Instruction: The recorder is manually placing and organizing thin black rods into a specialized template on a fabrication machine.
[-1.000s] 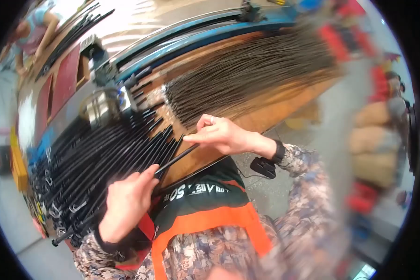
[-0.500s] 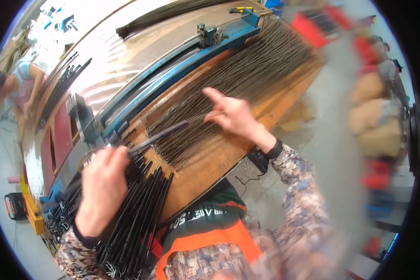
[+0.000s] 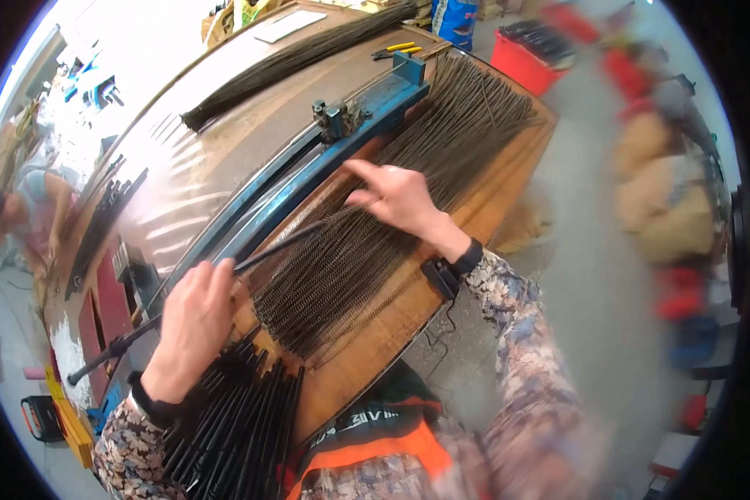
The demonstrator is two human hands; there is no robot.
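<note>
The person's left hand (image 3: 193, 312) is wrapped around a long black tube (image 3: 279, 247), gripping it near the middle. The tube slants over the table, with its low end sticking out to the left and its other end pointing up to the right, across a big bunch of coil springs (image 3: 333, 283). A thin spring (image 3: 339, 215) goes from that end to the right hand (image 3: 396, 200). There the thumb and bent fingers seem to pinch it, while the pointing finger sticks out straight. It is a bit blurry there.

The coil springs lie side by side on the brown wooden table (image 3: 375, 333). More black tubes (image 3: 233, 433) are piled below the left hand. A blue metal rail (image 3: 308, 175) runs just behind the springs, and yellow-handled pliers (image 3: 394, 50) lie past its far end.
</note>
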